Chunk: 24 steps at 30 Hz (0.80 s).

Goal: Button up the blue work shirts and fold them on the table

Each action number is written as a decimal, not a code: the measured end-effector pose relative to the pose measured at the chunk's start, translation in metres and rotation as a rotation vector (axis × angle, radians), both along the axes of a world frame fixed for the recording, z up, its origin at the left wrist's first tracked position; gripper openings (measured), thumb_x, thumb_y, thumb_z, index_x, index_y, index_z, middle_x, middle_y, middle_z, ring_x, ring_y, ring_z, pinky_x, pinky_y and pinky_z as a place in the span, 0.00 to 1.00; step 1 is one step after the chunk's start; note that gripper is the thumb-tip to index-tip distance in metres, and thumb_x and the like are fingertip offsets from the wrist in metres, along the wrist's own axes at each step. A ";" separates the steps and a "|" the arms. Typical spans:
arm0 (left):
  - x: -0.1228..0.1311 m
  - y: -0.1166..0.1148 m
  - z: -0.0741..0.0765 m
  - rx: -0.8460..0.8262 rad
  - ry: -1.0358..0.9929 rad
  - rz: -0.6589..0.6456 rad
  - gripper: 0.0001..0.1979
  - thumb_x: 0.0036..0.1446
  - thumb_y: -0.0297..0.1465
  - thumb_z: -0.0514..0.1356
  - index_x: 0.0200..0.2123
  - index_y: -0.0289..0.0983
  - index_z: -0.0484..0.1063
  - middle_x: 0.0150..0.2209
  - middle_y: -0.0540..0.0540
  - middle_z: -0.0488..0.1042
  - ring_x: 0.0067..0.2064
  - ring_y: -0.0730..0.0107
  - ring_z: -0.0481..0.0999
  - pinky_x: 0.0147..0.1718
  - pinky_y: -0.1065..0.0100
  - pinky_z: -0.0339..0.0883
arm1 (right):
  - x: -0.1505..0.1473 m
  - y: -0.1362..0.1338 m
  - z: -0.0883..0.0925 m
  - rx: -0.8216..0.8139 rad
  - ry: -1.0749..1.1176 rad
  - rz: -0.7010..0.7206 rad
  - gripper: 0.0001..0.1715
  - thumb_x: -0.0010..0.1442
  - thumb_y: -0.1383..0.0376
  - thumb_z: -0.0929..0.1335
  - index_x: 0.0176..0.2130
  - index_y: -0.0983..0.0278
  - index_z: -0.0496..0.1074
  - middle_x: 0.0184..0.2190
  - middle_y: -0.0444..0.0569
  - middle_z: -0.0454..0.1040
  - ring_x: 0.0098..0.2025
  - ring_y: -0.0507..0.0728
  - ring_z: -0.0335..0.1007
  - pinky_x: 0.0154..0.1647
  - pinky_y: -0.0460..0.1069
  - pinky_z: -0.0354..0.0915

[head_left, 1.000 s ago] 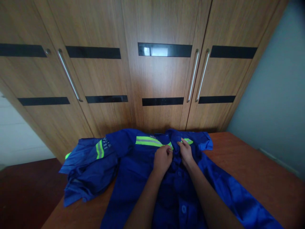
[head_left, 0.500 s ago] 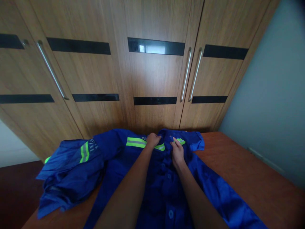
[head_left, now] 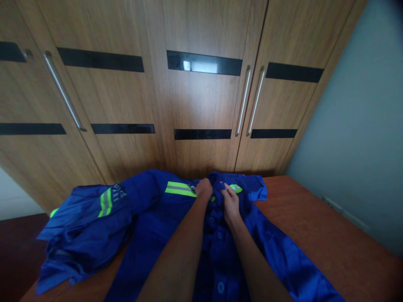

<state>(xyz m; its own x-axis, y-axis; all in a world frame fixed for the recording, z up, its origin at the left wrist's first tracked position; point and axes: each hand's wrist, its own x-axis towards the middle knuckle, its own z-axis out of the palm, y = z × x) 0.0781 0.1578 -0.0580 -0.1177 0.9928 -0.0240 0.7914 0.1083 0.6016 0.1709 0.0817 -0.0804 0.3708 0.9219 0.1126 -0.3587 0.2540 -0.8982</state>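
Observation:
A dark blue work jacket (head_left: 176,214) with yellow-green reflective strips lies front side up on a reddish-brown surface. Buttons run down its middle, below both hands. At the upper front, by the collar, my left hand (head_left: 204,188) is closed on the jacket's edge. Just to its right, my right hand (head_left: 231,203) pinches the opposite front edge, with a bit of blue cloth at its fingertips. One sleeve (head_left: 94,201) is spread to the left, bunched and bearing a reflective strip. Whether a button sits between my fingers is hidden.
Behind the jacket stands a wooden wardrobe (head_left: 201,159) with black strips and long metal handles (head_left: 244,100). A reddish-brown tabletop (head_left: 302,214) extends to the right, up to a pale wall (head_left: 355,138).
My left hand has shifted right, closer to my right hand, drawing the jacket's front edges nearer together. The view has moved slightly.

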 end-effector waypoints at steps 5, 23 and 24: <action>-0.013 -0.004 -0.004 0.151 -0.172 -0.021 0.11 0.61 0.35 0.59 0.44 0.36 0.71 0.44 0.45 0.74 0.43 0.66 0.75 0.42 0.59 0.71 | 0.000 0.001 0.003 0.002 -0.081 -0.028 0.28 0.45 0.60 0.68 0.45 0.68 0.77 0.25 0.43 0.72 0.25 0.51 0.62 0.26 0.46 0.61; -0.039 -0.082 0.029 0.586 -0.541 -0.216 0.04 0.54 0.28 0.57 0.31 0.38 0.73 0.32 0.47 0.79 0.36 0.67 0.78 0.38 0.68 0.70 | -0.017 -0.020 0.033 0.183 -0.493 0.038 0.17 0.46 0.64 0.66 0.38 0.64 0.71 0.18 0.34 0.58 0.21 0.49 0.55 0.24 0.45 0.56; -0.041 -0.082 0.029 0.580 -0.540 -0.222 0.04 0.54 0.28 0.57 0.31 0.38 0.73 0.32 0.47 0.79 0.36 0.67 0.78 0.38 0.69 0.70 | -0.016 -0.020 0.032 0.182 -0.501 0.041 0.16 0.46 0.64 0.66 0.38 0.64 0.70 0.18 0.34 0.58 0.21 0.49 0.54 0.24 0.45 0.55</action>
